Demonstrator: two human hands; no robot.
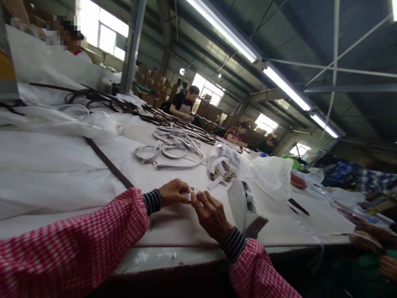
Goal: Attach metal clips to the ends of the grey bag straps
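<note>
Near the front of the table, my left hand is closed in a pinch on a small white strip. The fingers of my right hand pinch the same strip from the other side. Much of the strip is hidden by the fingers, so its exact kind does not show. Just right of my right hand stands a white device like a tape dispenser. Beyond my hands lie looped light-grey straps, some in clear wrapping. A clear bag with beige strips sits behind the dispenser-like device.
A dark brown strap runs toward my left sleeve, beside white plastic sheeting. Many dark straps are heaped farther back. Crumpled plastic bags lie to the right. Another person's hands are at the right edge; several people work beyond the table.
</note>
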